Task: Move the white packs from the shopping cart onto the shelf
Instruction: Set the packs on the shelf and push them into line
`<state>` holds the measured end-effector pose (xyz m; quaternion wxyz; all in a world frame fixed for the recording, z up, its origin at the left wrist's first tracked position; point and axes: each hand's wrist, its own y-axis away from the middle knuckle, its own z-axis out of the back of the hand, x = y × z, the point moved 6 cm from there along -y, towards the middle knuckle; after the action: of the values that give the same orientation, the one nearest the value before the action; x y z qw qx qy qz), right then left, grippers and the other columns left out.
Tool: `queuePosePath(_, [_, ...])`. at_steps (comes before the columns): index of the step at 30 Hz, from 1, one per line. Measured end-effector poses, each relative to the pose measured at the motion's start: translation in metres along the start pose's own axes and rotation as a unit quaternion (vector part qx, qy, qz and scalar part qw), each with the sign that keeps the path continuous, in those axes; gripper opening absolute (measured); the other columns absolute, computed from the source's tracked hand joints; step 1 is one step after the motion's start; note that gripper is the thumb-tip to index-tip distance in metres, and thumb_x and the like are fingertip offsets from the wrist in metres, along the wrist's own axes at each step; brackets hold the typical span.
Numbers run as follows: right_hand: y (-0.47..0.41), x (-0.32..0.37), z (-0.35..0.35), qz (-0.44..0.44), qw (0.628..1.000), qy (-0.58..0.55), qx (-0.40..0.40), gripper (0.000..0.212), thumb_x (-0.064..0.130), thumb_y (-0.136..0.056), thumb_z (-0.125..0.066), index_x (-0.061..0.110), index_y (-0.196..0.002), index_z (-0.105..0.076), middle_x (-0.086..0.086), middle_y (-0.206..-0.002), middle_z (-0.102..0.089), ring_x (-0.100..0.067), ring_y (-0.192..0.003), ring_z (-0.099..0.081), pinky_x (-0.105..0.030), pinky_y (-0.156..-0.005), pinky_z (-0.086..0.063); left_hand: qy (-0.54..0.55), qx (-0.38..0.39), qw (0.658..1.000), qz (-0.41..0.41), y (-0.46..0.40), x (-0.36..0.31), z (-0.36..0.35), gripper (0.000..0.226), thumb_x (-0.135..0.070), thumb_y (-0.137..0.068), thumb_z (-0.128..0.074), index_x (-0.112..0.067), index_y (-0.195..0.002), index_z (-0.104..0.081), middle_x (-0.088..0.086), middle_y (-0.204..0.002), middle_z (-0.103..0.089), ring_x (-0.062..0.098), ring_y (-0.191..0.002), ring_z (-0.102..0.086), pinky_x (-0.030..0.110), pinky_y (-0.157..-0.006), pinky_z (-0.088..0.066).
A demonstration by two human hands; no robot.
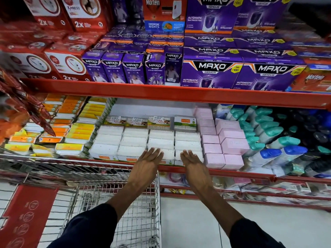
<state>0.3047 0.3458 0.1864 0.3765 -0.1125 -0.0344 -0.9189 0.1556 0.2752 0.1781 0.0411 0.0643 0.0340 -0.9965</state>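
Several white packs (pixel 134 140) lie in rows on the middle shelf (pixel 223 172), between a wire divider and pink boxes. My left hand (pixel 148 162) rests flat on the front packs, its fingers spread over a white pack (pixel 168 153). My right hand (pixel 192 162) lies flat beside it on the front pack of the rightmost row (pixel 188 145). Neither hand grips anything. The wire shopping cart (pixel 125 203) stands below my left arm; I see no white packs in the part of its basket that shows.
Pink boxes (pixel 232 145) sit right of the white packs, then bottles with teal and blue caps (pixel 279 140). Yellow and orange packs (pixel 71 133) fill the left section. Purple and red boxes (pixel 211 72) load the shelf above. The cart's red child seat flap (pixel 28 212) is at lower left.
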Motion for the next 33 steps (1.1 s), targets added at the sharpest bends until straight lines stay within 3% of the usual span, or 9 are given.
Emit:
queuePosePath(8, [-0.0009, -0.0016, -0.0049, -0.008, 1.000, -0.017, -0.003, 0.079, -0.017, -0.071, -0.061, 0.009, -0.142, -0.041, -0.008, -0.151, -0.040, -0.025, -0.143, -0.030, -0.032, -0.111, -0.010, 0.002, 0.002, 1.000, -0.001, 0.0024, 0.0025, 0.0003, 0.075, 0.002, -0.068, -0.078, -0.009, -0.138, -0.052, 0.013, -0.142, -0.056, 0.028, -0.134, -0.050, 0.044, -0.114, -0.035])
queuePosePath(13, [-0.0008, -0.0022, -0.0040, -0.008, 0.999, -0.031, -0.012, 0.078, -0.019, -0.072, -0.056, 0.010, -0.143, -0.039, -0.008, -0.152, -0.037, -0.024, -0.144, -0.028, -0.029, -0.111, -0.008, 0.008, -0.011, 1.000, 0.005, 0.0041, 0.0034, 0.0046, 0.073, 0.011, -0.070, -0.076, -0.009, -0.137, -0.054, 0.013, -0.140, -0.057, 0.028, -0.132, -0.052, 0.043, -0.113, -0.030])
queuePosePath(23, [-0.0015, -0.0033, -0.0048, -0.004, 0.999, -0.033, -0.023, 0.078, -0.022, -0.074, -0.051, 0.010, -0.144, -0.038, -0.007, -0.153, -0.036, -0.023, -0.145, -0.025, -0.029, -0.111, -0.007, 0.019, -0.021, 0.999, 0.015, 0.0007, 0.0065, 0.0043, 0.073, 0.022, -0.072, -0.065, -0.009, -0.137, -0.053, 0.013, -0.142, -0.055, 0.029, -0.133, -0.050, 0.043, -0.114, -0.034])
queuePosePath(27, [-0.0015, -0.0044, -0.0054, -0.009, 0.999, -0.031, -0.016, 0.077, -0.019, -0.075, -0.052, 0.012, -0.144, -0.038, -0.005, -0.154, -0.035, -0.021, -0.145, -0.023, -0.031, -0.110, 0.007, 0.023, -0.019, 0.999, 0.018, 0.0023, 0.0093, 0.0003, 0.071, 0.020, -0.069, -0.072, -0.008, -0.133, -0.057, 0.014, -0.137, -0.060, 0.029, -0.128, -0.056, 0.045, -0.110, -0.042])
queuePosePath(31, [-0.0014, -0.0035, -0.0088, -0.010, 1.000, -0.014, -0.008, 0.070, -0.010, -0.078, -0.056, 0.008, -0.143, -0.038, -0.010, -0.151, -0.040, -0.025, -0.144, -0.028, -0.035, -0.116, -0.018, 0.035, -0.010, 0.999, 0.015, 0.0020, 0.0075, 0.0012, 0.063, 0.013, -0.077, -0.066, -0.006, -0.135, -0.054, 0.015, -0.138, -0.058, 0.030, -0.130, -0.054, 0.046, -0.110, -0.043])
queuePosePath(33, [-0.0011, -0.0003, -0.0055, -0.017, 0.999, -0.012, -0.028, 0.063, -0.003, -0.080, -0.059, 0.004, -0.140, -0.042, -0.013, -0.148, -0.044, -0.027, -0.141, -0.033, -0.039, -0.115, -0.020, 0.039, -0.020, 0.999, 0.005, 0.0040, 0.0077, 0.0032, 0.056, 0.002, -0.085, -0.063, -0.005, -0.139, -0.050, 0.015, -0.143, -0.053, 0.030, -0.135, -0.048, 0.046, -0.115, -0.037])
